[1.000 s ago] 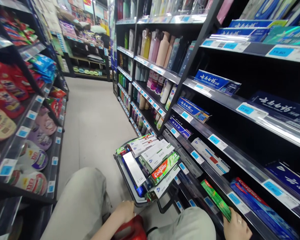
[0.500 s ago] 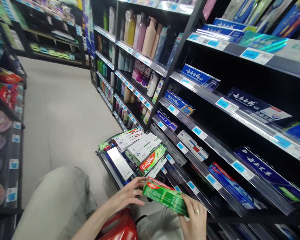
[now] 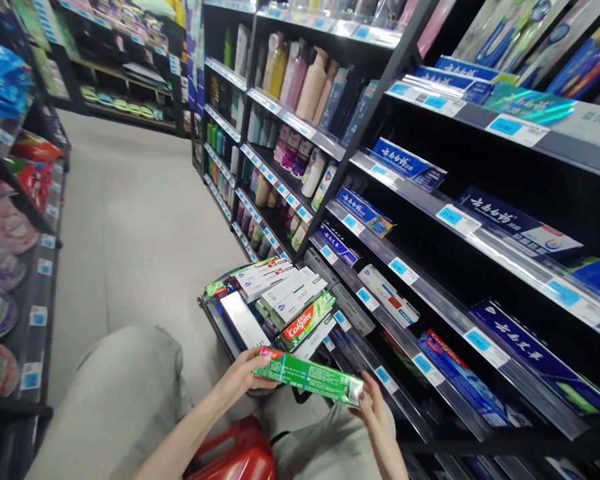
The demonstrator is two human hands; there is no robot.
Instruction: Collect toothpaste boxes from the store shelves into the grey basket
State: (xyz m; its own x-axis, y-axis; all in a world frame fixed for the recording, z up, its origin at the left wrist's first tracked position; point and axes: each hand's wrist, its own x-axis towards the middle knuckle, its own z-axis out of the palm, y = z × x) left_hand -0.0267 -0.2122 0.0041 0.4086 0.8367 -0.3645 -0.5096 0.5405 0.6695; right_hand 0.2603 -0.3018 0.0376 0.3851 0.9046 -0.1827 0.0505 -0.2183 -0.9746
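A long green toothpaste box (image 3: 310, 376) with a red end spans the space between my hands, its printed side facing up. My left hand (image 3: 247, 371) is closed round its red left end. At the silver right end, the thumb and fingers of my right hand (image 3: 375, 403) grip the box. Just beyond it stands a black basket (image 3: 215, 323) filled with toothpaste boxes. Among them are a red and green Colgate box (image 3: 305, 321), several white boxes (image 3: 293, 293) and a plain silvery box (image 3: 243, 320).
On the right, a black shelf unit (image 3: 415, 267) with price tags holds blue toothpaste boxes (image 3: 363, 210). Bottles (image 3: 295, 73) line the shelves farther along. A red plastic object (image 3: 235, 457) lies between my knees. Packaged goods (image 3: 0, 313) fill the left shelf; grey floor (image 3: 140, 220) runs between.
My left hand has closed on the box's left end, where its fingers were spread beside it. The box has turned and shifted left. My right hand now grips its tip.
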